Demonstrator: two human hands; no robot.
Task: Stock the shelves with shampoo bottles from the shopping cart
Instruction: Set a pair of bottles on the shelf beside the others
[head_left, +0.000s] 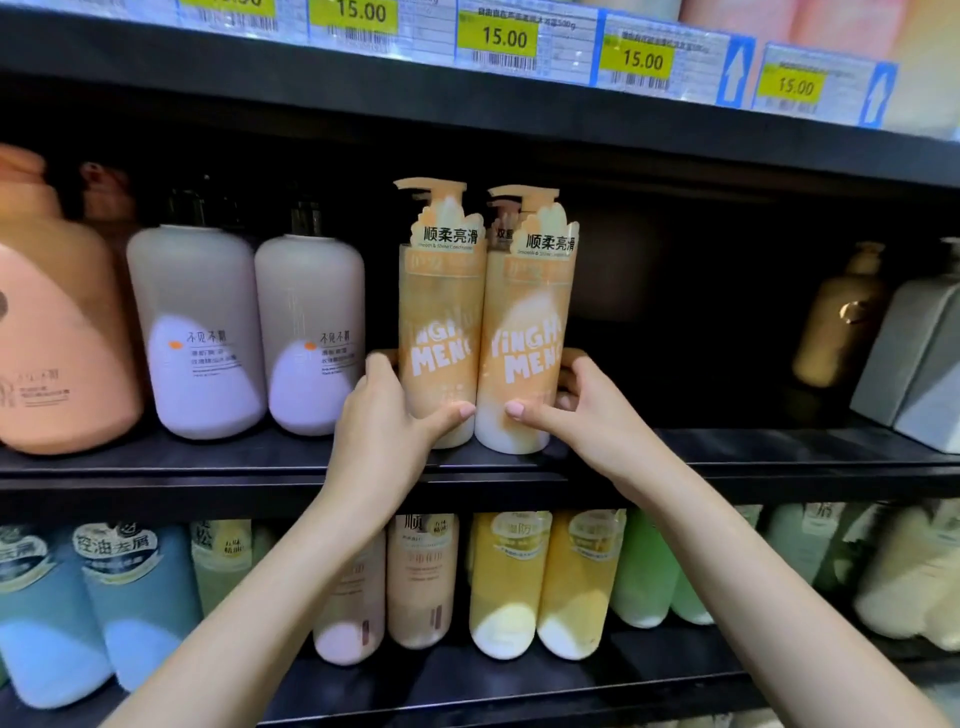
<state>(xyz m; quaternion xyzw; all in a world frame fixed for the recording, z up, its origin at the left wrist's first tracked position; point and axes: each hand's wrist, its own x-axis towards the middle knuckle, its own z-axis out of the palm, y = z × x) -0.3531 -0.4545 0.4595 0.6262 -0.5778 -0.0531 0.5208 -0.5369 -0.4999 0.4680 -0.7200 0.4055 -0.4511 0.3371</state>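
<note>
On the middle shelf (234, 462), two orange bottles stand upright, touching. My left hand (384, 415) grips the left bottle (439, 332), my right hand (571, 410) grips the right bottle (524, 343); dark open shelf lies rightward, nearer my right.

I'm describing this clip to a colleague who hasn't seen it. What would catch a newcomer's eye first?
Two tall orange pump bottles, the left orange bottle and the right orange bottle, stand side by side on the middle shelf, gripped by the left hand and right hand. Above, yellow 15.00 price tags line the shelf edge.
</note>
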